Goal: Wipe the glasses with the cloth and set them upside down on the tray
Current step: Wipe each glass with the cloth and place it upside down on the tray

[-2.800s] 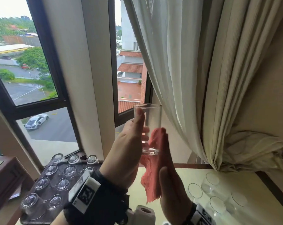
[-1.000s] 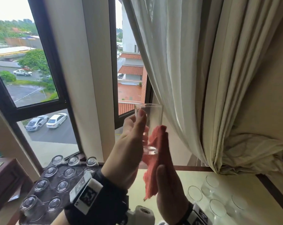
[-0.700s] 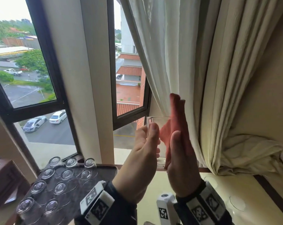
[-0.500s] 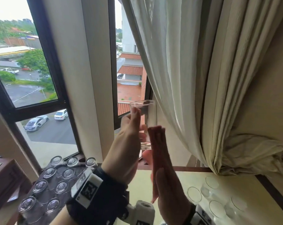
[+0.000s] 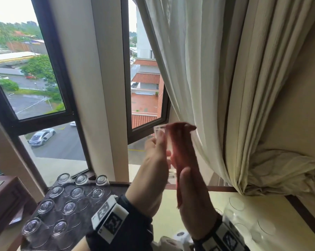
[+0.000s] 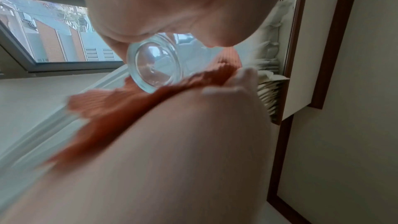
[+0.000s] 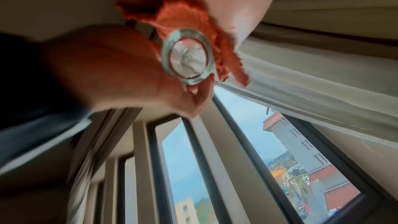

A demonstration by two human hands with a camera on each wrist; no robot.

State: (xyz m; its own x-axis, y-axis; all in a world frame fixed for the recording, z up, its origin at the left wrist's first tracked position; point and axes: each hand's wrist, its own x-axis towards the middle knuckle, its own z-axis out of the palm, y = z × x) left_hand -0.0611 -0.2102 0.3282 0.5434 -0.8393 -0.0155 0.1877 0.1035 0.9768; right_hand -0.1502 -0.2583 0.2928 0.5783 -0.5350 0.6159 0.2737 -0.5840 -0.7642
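Upright, glass (image 5: 163, 142) between both hands

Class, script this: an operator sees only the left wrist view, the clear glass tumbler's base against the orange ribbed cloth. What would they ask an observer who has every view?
Operator: Is the tumbler upright?
Observer: Yes. In the head view the left hand holds the clear glass tumbler mouth up.
Operator: How far up does the cloth reach?
Observer: The right hand presses the orange ribbed cloth along the side, up to the rim.
Operator: Any glasses done?
Observer: Ten upturned clear glasses stand on the dark tray, lower left.
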